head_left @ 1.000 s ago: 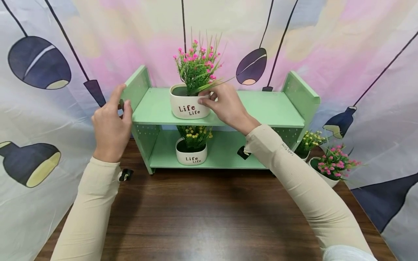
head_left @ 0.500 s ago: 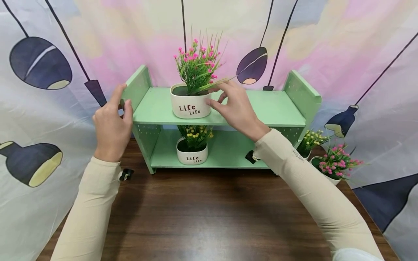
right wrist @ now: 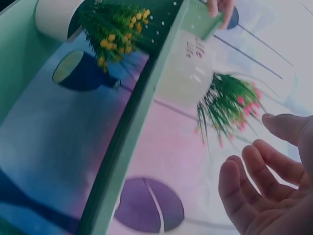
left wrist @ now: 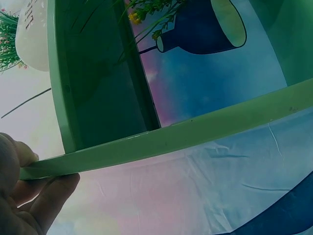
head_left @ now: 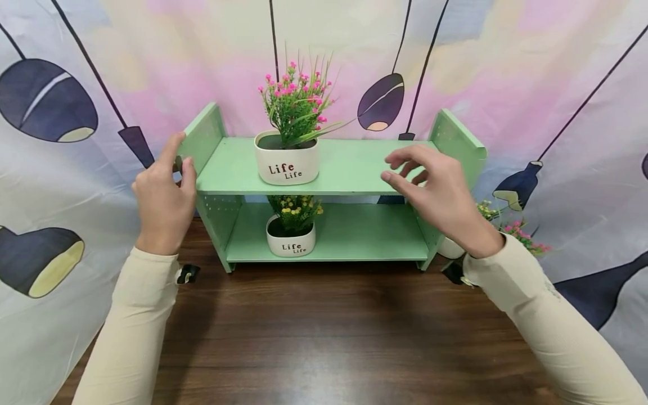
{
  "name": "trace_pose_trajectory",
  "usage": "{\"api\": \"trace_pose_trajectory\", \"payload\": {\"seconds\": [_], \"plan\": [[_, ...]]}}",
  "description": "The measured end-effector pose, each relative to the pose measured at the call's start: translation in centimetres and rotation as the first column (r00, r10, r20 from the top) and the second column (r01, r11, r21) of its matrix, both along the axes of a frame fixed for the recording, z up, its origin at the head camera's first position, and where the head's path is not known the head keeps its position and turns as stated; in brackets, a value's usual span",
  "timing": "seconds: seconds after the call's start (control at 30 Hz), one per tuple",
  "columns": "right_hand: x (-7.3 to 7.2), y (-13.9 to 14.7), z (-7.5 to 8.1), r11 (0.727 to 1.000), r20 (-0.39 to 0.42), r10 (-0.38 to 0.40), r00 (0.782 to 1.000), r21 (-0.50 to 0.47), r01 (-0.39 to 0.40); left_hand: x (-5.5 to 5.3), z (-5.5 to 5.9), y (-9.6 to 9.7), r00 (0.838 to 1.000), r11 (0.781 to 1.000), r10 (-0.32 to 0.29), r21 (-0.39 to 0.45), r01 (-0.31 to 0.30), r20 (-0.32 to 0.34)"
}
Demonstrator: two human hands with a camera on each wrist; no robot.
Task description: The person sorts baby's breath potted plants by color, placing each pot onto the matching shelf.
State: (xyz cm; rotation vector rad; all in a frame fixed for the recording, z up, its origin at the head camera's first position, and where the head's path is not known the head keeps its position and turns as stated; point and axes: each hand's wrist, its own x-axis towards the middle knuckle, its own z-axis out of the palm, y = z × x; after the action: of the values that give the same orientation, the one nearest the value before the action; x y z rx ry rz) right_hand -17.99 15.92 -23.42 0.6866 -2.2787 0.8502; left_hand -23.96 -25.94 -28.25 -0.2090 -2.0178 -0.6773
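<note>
One shelf (head_left: pixel 361 166), smooth, green, straight-edged; my left hand (head_left: pixel 164 199) pinches its left side edge. One upper pot (head_left: pixel 287 162), glossy white, rounded oblong, pink-flowered, standing upright left of middle. One lower pot (head_left: pixel 291 246), matching, yellow-flowered. My right hand (head_left: pixel 437 188), loosely curved, thumb and fingertips apart, nears the shelf's right end. One table (head_left: pixel 324 337), dark, wood-grained.

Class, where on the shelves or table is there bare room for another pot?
Free: the upper shelf between the pink-flowered pot and right side panel, though the right hand hovers there; the lower shelf right of the yellow-flowered pot; the table before the shelves. Crowded: outside that panel, among yellow flowers and pink flowers.
</note>
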Motion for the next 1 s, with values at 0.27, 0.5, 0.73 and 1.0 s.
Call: {"api": "trace_pose_trajectory", "payload": {"seconds": [0.27,0.5,0.73,1.0], "plan": [[2.9,5.5,-1.1,0.991,-0.017,-0.123,0.992,-0.06,0.121,-0.2,-0.1,0.1,1.0,1.0,0.011,-0.005,-0.011,-0.018],[4.7,10.0,-3.2,0.962,0.04,-0.252,0.967,-0.096,0.255,-0.1,-0.1,0.1,0.999,0.999,0.028,-0.026,-0.029,-0.041],[5.8,14.4,-5.9,0.916,0.13,-0.369,0.92,-0.117,0.384,-0.1,-0.1,0.2,0.999,0.999,0.028,-0.026,-0.029,-0.038],[7.4,18.6,-9.4,0.857,0.213,-0.483,0.849,-0.084,0.508,-0.1,-0.1,0.1,0.999,0.999,0.025,-0.029,-0.026,-0.03]]}}
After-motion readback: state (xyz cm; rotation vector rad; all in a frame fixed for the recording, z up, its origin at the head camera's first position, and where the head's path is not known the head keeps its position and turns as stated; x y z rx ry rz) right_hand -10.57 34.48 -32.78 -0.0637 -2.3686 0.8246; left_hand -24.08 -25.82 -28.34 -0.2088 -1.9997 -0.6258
